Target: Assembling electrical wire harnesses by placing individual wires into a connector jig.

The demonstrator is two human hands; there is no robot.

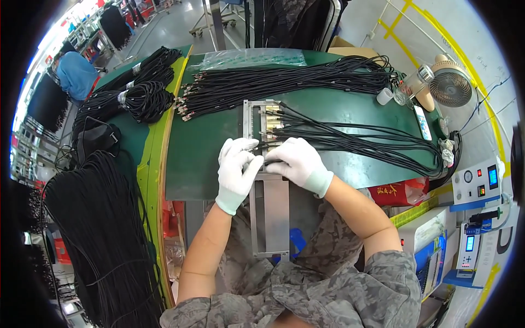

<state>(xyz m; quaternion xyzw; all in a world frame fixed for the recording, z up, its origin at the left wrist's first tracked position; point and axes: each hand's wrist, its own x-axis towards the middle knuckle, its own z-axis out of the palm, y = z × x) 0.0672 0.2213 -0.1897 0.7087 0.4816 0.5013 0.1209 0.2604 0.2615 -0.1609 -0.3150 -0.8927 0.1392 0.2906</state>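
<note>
Both my hands wear white gloves and meet at a metal frame (248, 123) lying across the table's front edge. My left hand (236, 170) is at its left side, fingers curled and thumb drawn in; what its fingertips hold is too small to make out. Just to the right, my right hand (301, 164) is closed on a black cable near its end, fingertips almost touching those of my left hand. Beyond the hands, several brass-coloured connectors (272, 121) sit in a row on the frame. From them black cables (377, 143) run right and loop at the table's edge.
A long bundle of black cables (295, 79) lies across the green table (208, 150). More coils (104, 229) fill the left side. On the right are a fan (451, 86), a glass bottle (414, 85), a white cup (384, 97), a phone (422, 122) and bench devices (478, 183).
</note>
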